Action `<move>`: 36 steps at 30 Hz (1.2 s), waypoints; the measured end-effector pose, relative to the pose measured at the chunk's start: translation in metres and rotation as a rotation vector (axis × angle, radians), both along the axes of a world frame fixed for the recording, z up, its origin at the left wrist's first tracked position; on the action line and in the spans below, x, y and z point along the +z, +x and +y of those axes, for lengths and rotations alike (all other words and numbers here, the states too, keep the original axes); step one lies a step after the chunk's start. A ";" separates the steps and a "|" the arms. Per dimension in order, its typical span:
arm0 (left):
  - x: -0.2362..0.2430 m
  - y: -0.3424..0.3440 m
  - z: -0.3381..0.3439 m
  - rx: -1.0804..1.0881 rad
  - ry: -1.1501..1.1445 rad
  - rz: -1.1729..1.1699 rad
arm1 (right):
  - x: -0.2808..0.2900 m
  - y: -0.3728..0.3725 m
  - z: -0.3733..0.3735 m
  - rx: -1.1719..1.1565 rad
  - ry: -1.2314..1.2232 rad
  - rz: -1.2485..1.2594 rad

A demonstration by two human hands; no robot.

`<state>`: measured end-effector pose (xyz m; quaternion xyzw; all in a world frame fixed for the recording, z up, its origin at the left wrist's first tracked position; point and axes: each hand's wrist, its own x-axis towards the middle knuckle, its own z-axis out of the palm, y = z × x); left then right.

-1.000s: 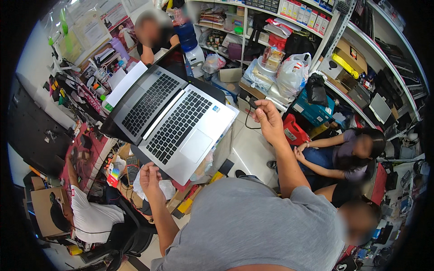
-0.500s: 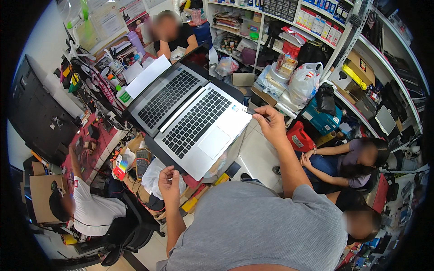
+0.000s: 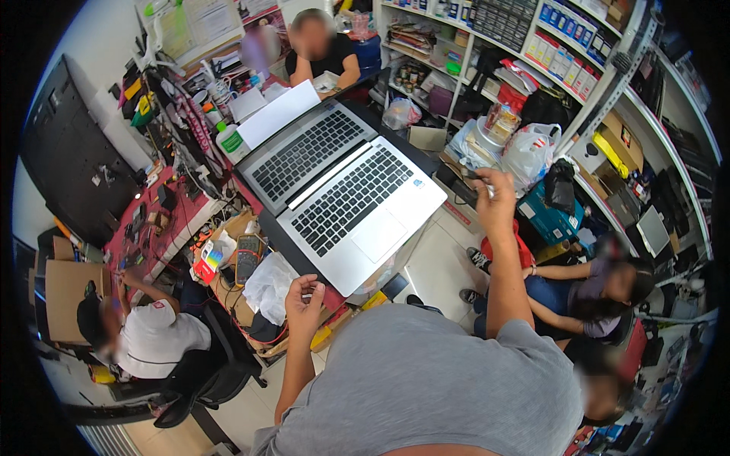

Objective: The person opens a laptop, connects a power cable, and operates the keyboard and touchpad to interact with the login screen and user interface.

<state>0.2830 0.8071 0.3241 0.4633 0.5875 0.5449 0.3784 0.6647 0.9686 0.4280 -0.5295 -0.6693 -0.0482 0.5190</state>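
Right hand (image 3: 494, 201) of mine is raised past the far right corner of the laptops, fingers pressed together around a small pale object I cannot make out. Left hand (image 3: 304, 298) hangs just below the near edge of the front laptop (image 3: 357, 216), fingers loosely curled and holding nothing, not quite touching the machine.

That front laptop lies flat and open-faced, silver, with a black keyboard and a pale touchpad near its lower corner; it sits tilted on the table (image 3: 268, 235), one corner toward me. Just behind it, touching or overlapping, lies a second silver laptop (image 3: 300, 152) with the same black keys, and a white sheet (image 3: 277, 114) rests along its far edge.

Below my left hand are a crumpled white plastic bag (image 3: 266, 285) and a dark handheld meter (image 3: 247, 257). A seated person in a white shirt (image 3: 152, 338) works at the red bench (image 3: 144, 228) on my left. Another person in black (image 3: 319, 53) sits at the table's far side, and shelves (image 3: 563, 45) packed with boxes and bags fill the right.
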 end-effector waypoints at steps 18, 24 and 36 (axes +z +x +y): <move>-0.017 -0.014 -0.015 0.174 0.056 -0.115 | 0.188 -0.103 0.192 0.638 0.246 0.080; -0.041 -0.028 -0.052 0.311 0.025 -0.157 | 0.228 -0.195 0.211 0.798 0.072 -0.106; -0.064 -0.076 -0.086 0.383 -0.005 -0.292 | 0.237 -0.323 0.120 0.981 -0.077 -0.354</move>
